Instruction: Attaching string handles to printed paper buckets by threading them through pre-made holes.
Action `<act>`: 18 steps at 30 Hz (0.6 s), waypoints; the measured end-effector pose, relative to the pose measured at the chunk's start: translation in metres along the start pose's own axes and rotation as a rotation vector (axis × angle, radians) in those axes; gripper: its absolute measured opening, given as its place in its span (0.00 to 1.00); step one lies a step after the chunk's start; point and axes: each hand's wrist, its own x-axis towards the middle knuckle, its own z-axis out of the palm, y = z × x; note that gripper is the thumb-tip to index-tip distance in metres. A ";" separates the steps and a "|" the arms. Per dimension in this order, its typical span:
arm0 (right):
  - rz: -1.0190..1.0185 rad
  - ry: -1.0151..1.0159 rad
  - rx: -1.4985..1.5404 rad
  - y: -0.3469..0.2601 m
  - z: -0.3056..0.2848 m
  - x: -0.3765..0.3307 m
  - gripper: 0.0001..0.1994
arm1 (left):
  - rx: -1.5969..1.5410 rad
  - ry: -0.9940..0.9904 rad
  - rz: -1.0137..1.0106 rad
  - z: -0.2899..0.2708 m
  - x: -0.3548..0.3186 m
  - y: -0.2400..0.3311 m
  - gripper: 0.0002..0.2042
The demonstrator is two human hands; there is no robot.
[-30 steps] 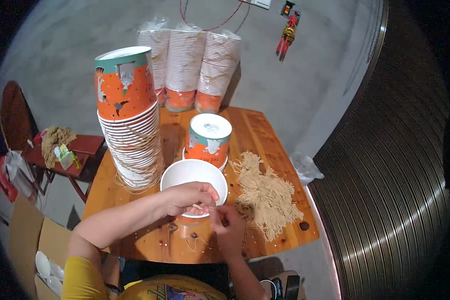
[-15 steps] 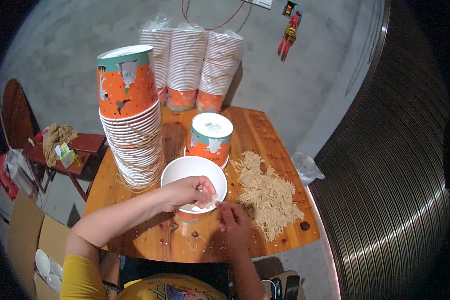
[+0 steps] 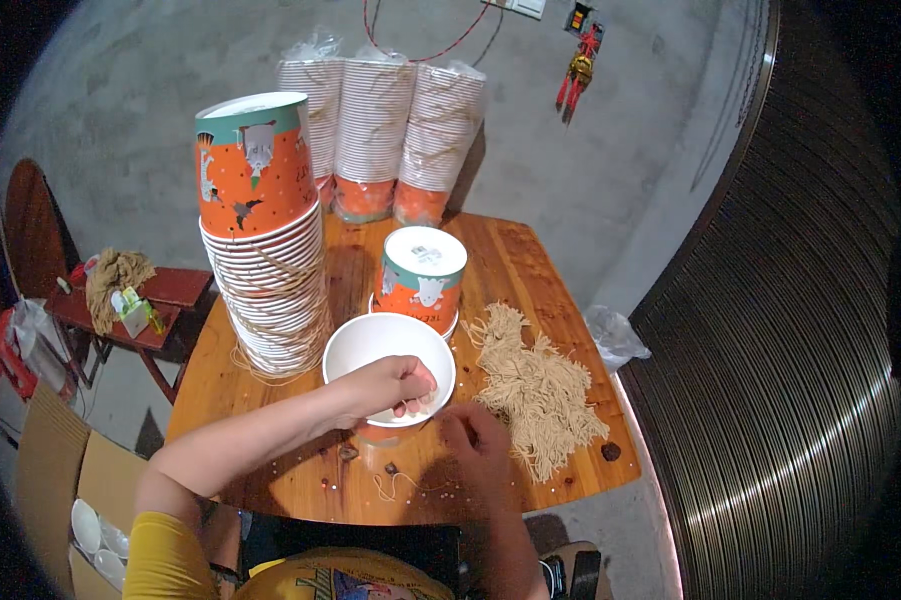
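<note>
Hands at close quarters — a person in a yellow sleeve (image 3: 165,560) leans over a wooden bench (image 3: 290,490), left forearm (image 3: 260,430) slanting in from the lower left, elbow bent. The left hand (image 3: 402,388) hangs across the mouth of an upright, white-lined paper tub (image 3: 370,350) near the bench's front edge, its fingers curled inward; whether they grip anything cannot be told. The right hand (image 3: 473,435), blurred, sits apart from it, just beyond the tub's right rim, fingers bent, right forearm (image 3: 508,550) rising from below — what it may be grasping is unclear. Beside it lies a tan string bundle (image 3: 540,400); behind the tub stands an overturned orange tub (image 3: 422,290), with a tall stack (image 3: 265,290) to the left.
</note>
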 end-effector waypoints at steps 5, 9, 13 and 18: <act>-0.189 -0.259 -0.261 -0.043 -0.014 0.025 0.05 | 0.007 -0.044 0.042 0.004 0.006 0.000 0.06; -0.097 -0.249 0.036 -0.024 -0.013 0.045 0.06 | 0.144 -0.075 0.069 0.009 0.008 0.003 0.06; -0.104 -0.172 -0.078 -0.019 -0.017 0.053 0.07 | 0.051 -0.147 0.069 0.002 0.011 -0.003 0.07; 0.140 -0.169 -0.061 -0.011 -0.017 0.046 0.12 | 0.011 -0.175 -0.014 0.002 0.011 -0.002 0.08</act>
